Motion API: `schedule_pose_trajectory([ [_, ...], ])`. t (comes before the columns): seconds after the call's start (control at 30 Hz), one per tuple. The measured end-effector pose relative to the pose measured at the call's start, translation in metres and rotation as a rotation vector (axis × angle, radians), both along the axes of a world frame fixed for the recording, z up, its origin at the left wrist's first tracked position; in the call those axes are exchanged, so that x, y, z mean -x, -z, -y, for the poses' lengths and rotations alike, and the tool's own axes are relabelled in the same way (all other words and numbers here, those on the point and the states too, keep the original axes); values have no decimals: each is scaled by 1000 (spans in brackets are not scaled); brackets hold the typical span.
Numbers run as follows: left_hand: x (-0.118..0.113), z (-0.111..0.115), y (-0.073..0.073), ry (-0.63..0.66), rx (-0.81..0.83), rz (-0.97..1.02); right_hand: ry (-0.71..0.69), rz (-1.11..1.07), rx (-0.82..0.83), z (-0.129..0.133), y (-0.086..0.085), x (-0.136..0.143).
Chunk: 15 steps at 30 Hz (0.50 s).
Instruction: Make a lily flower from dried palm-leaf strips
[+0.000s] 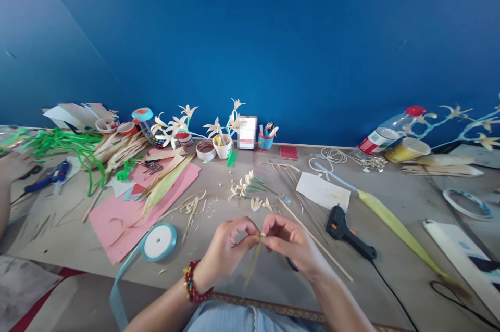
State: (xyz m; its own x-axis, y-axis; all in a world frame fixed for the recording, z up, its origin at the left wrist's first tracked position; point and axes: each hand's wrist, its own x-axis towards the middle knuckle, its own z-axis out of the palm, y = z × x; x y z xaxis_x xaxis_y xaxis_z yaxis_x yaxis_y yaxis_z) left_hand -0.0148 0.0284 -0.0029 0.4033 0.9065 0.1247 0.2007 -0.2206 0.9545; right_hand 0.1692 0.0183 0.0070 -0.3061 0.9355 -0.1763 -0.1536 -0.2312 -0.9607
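Near the table's front edge, my left hand (230,249) and my right hand (291,243) meet at the fingertips. Both pinch a thin, pale green strip (253,265), which hangs down between them. A small pale bit shows at the pinch point. Just beyond the hands lie small white flowers with green stems (242,186) and loose cream petals (256,204). Left of my left hand, a roll of light blue ribbon (158,242) lies flat. A black glue gun (346,230) rests to the right of my right hand.
Pink paper (179,186) with husks lies at the left; a white card (323,191), thin wires and a long green husk (394,222) at the right. Cups and a bottle (386,134) stand behind. Another person's hand (15,168) is at the far left.
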Motion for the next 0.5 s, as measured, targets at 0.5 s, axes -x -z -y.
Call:
schedule_pose_trajectory([
  [0.5, -5, 5, -4, 48, 537, 408, -10, -43, -7, 1, 11, -6],
])
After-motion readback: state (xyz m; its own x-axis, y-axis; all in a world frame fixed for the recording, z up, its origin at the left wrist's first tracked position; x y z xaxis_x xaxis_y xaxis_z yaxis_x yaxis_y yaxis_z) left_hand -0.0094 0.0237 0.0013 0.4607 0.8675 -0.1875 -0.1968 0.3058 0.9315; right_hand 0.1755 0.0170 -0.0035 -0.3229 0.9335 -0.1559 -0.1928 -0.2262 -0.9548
